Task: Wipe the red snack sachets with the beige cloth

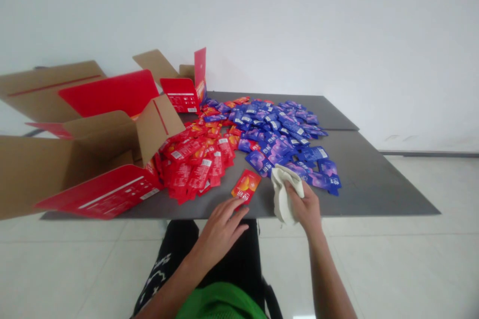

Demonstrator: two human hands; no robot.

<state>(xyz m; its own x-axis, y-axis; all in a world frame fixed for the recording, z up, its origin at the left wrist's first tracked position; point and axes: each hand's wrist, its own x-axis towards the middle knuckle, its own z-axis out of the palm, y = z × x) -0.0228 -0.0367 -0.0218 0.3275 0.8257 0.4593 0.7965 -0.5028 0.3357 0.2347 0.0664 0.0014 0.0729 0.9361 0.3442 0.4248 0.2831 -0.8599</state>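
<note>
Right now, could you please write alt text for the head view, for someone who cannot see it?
A right hand holds a pale cloth; the left hand touches a single red packet on a gray table. Beyond are heaped red packets and blue packets, with open boxes at left.

Hands, 2: left hand (pixel 223 227), lower centre of the frame; right hand (pixel 306 207), lower right of centre. Off-white cloth (pixel 282 199), 1, lower right of centre. Red-and-orange packet (pixel 247 186) lying apart, 1, near centre. Red packets (pixel 198 157), left of centre, and blue packets (pixel 275 127), right of centre: many of each, overlapping, uncountable. Open cartons, at least 2: large carton (pixel 112 192), left; small carton (pixel 181 94), upper left.
</note>
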